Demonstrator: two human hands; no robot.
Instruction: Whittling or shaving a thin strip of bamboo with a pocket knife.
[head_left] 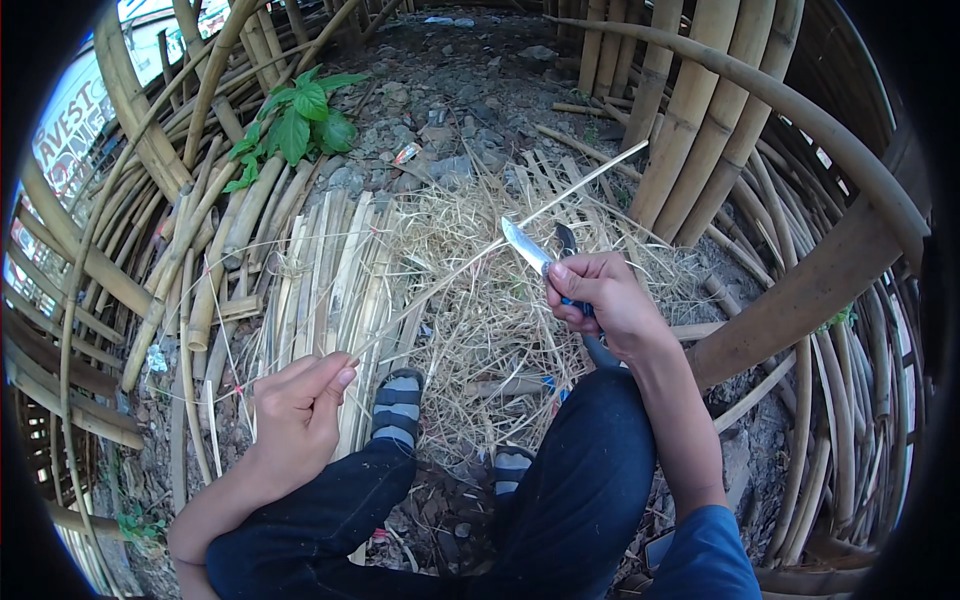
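Strip (570,192) is finger-pinched in your left hand (300,405), running out past the knife (525,248) your right hand (600,290) grips, above the shavings (480,320). Pile suggests plenty's pared already; this one looks midway, probably some trimming left.

Soft daylight, brightest at upper left; fisheye distortion bends bamboo poles (130,100) edgeward.
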